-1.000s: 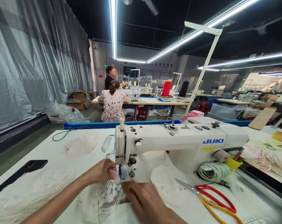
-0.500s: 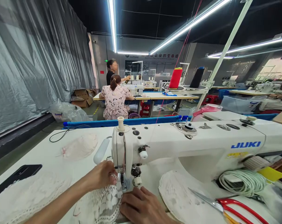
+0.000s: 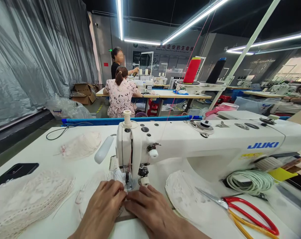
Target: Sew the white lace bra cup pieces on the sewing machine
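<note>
Both my hands are side by side just in front of the presser foot (image 3: 127,179) of a white JUKI sewing machine (image 3: 215,139). My left hand (image 3: 104,200) is closed with curled fingers on a piece of white lace fabric (image 3: 84,191), which spreads out to its left and behind it. Fingertips of my right hand (image 3: 150,204) meet the left ones and pinch the fabric's edge, mostly hidden under the hands. To the right lies another white lace piece (image 3: 181,191), with red-handled scissors (image 3: 250,209) resting beside it.
A stack of lace pieces (image 3: 33,202), a black phone (image 3: 18,172) and a pale bundle (image 3: 82,145) lie on the left. Coiled light-green cord (image 3: 252,182) sits under the machine arm. Red thread cone (image 3: 192,70) stands behind. Two people are at a table beyond.
My left hand has come down from beside the needle to the front of the presser foot, next to my right hand. The lace edge that showed between them is now mostly covered. The view has shifted slightly.
</note>
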Action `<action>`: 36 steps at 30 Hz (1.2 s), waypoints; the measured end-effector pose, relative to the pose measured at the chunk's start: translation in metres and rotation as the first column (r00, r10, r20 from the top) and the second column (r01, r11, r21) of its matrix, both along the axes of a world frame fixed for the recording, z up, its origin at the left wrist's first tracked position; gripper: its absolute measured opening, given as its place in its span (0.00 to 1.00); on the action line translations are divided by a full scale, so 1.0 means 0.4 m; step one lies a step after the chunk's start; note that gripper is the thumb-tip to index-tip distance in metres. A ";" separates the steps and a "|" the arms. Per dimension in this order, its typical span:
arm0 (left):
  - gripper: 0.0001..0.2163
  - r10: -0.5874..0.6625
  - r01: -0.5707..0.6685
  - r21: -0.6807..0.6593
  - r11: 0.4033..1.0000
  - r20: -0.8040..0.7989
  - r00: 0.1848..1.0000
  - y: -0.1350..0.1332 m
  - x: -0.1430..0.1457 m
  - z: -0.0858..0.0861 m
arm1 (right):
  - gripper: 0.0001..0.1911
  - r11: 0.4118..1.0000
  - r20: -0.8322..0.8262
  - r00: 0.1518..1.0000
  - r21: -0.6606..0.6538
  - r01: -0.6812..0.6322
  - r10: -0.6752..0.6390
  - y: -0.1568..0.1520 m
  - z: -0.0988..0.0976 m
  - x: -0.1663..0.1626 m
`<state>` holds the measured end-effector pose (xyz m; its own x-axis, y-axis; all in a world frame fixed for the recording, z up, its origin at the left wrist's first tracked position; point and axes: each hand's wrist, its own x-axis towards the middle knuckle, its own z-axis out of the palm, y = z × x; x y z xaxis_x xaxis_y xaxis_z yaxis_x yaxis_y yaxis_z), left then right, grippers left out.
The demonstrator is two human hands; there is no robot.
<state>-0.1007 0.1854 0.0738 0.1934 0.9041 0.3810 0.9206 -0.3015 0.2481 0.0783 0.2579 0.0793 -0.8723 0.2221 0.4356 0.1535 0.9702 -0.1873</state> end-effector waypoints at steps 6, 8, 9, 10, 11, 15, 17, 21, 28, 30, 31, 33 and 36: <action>0.10 -0.039 0.048 0.069 0.997 -0.118 0.992 -0.002 -0.015 -0.015 | 0.12 1.000 0.001 1.000 -0.027 -0.016 0.016 0.027 -0.006 0.031; 0.09 -0.022 0.030 0.055 0.998 -0.138 0.990 -0.002 -0.019 -0.018 | 0.10 0.999 0.030 0.999 -0.009 -0.043 0.043 0.028 -0.010 0.033; 0.09 -0.012 0.019 0.047 0.999 -0.144 0.990 -0.003 -0.020 -0.019 | 0.10 0.999 0.043 0.998 -0.001 -0.049 0.049 0.027 -0.010 0.032; 0.09 -0.001 0.007 0.042 0.999 -0.146 0.989 -0.003 -0.020 -0.021 | 0.09 0.999 0.053 0.997 0.005 -0.049 0.048 0.024 -0.010 0.032; 0.10 0.003 0.003 0.041 0.999 -0.150 0.989 -0.004 -0.019 -0.023 | 0.09 0.999 0.060 0.997 0.010 -0.041 0.040 0.021 -0.008 0.031; 0.09 0.018 0.006 0.144 0.990 -0.163 0.986 -0.002 -0.012 -0.028 | 0.10 1.000 0.045 0.999 0.029 0.010 -0.012 0.011 0.002 0.030; 0.09 0.034 0.002 0.201 0.979 -0.174 0.984 0.001 -0.007 -0.028 | 0.09 0.999 0.043 0.999 0.045 0.011 -0.013 0.010 0.004 0.030; 0.11 0.047 0.002 0.224 0.975 -0.217 0.975 0.002 0.000 -0.027 | 0.10 0.995 0.028 1.000 0.096 -0.014 0.012 0.015 -0.004 0.027; 0.12 0.057 -0.015 0.152 0.988 -0.278 0.959 -0.006 -0.007 -0.034 | 0.14 0.994 -0.015 0.999 0.110 -0.027 0.029 0.018 -0.018 0.022; 0.11 0.042 0.008 0.165 0.986 -0.296 0.954 -0.004 -0.013 -0.038 | 0.13 0.992 -0.032 0.999 0.126 -0.028 0.032 0.017 -0.017 0.019; 0.12 0.032 0.020 0.168 0.986 -0.300 0.953 -0.002 -0.016 -0.041 | 0.13 0.990 -0.046 0.998 0.136 -0.026 0.032 0.017 -0.017 0.016; 0.13 0.030 0.022 0.180 0.983 -0.280 0.959 0.005 -0.022 -0.048 | 0.12 0.988 -0.082 0.996 0.157 -0.015 0.028 0.016 -0.018 0.009; 0.14 0.035 0.010 0.229 0.973 -0.194 0.980 0.015 -0.031 -0.052 | 0.12 0.980 -0.147 0.989 0.197 0.017 0.012 0.016 -0.027 -0.004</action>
